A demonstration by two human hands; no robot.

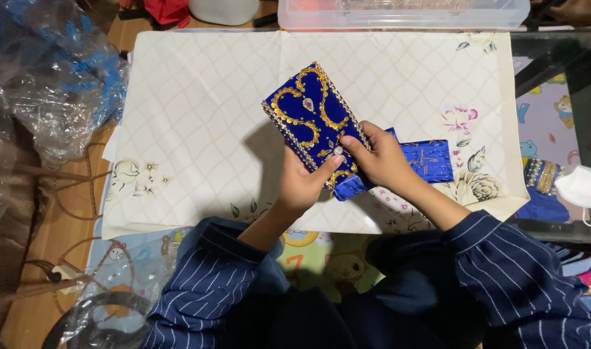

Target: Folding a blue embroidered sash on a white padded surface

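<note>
1. The left hand [302,184] and right hand [379,158] were both clamped on a blue velvet pouch [315,123] trimmed in gold embroidery, held tilted above the cream floral cloth [198,129].
2. The right hand's fingertips [348,141] pinched near a small jewel at the pouch's lower end, just beside the left thumb.
3. Judging from that grip, the step in hand looked like working the pouch's flap or closure.
4. A second blue piece [431,160] lay flat on the cloth, just right of the pouch.
5. Any further handling would call for a steady left hold and fine fingertip work.
</note>
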